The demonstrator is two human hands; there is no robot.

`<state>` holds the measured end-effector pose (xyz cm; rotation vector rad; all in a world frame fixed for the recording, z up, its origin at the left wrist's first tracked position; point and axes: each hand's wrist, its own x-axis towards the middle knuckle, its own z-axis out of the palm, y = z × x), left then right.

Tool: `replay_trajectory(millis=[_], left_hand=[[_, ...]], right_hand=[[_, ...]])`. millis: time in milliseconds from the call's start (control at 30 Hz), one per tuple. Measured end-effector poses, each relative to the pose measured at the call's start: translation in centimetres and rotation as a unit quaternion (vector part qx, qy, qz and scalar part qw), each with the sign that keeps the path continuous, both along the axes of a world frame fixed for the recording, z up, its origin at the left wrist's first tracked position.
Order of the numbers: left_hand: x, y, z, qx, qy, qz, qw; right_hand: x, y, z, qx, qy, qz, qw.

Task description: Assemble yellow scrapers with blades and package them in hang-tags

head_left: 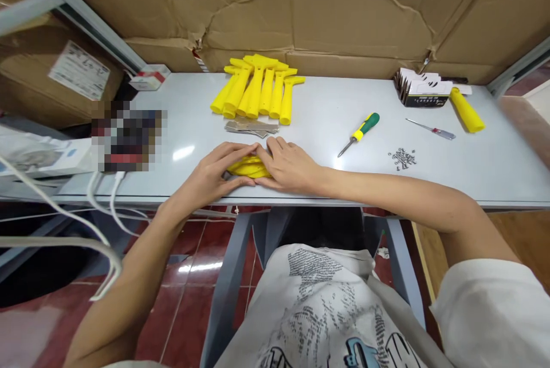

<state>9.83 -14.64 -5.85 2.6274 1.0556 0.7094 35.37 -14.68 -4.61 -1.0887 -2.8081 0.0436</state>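
Screws (403, 159) lie right of the screwdriver (359, 134); handles (258, 87) stand behind metal blades (251, 126)

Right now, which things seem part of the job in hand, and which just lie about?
Probably part: held yellow plastic pieces; tubular yellow plastic handles; flat grey metal strips; green-and-yellow screwdriver; small silver screws.

Probably lying about: red-and-white cardboard box; thick white cable.

We see an evenly bright scene, with one white glare patch on the surface (197, 127) left of the yellow handles (258, 90) and another near the screwdriver tip. Around the surface, the outer edges bow with wide-angle distortion, and we find a blocky pixelated patch covering its left end.
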Motion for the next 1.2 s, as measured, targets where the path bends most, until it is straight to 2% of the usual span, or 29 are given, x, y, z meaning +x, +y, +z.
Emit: replay_trajectory(millis=[200,433,700,867,967,1100,1200], left_hand=[[0.0,0.4,-0.5,0.006,0.06,0.019,0.998],[0.8,-0.6,0.3,-0.027,0.098,0.03,0.994],[1.8,-0.9,-0.3,0.023,0.099,0.084,0.991],[1.9,-1.1,-1.0,0.1,0.134,0.14,0.976],[2.1,-1.3,-1.2,0.123,0.137,0.152,0.971],[2.5,-1.5,-1.0,0.148,0.159,0.148,0.965],[2.2,-1.6,-0.7,0.157,0.159,0.171,0.959]], right_hand=[[-0.8,1.1,0.6,-0.008,-0.063,0.04,0.997],[-0.6,1.5,1.2,0.009,-0.083,0.101,0.991],[0.2,2.2,0.5,0.042,-0.067,0.058,0.995],[0.9,1.9,1.0,0.048,-0.075,0.046,0.995],[1.4,1.9,1.6,0.048,-0.09,0.056,0.993],[3.7,2.3,3.2,0.071,-0.114,0.064,0.989],[9.3,2.9,5.1,0.108,-0.118,-0.014,0.987]])
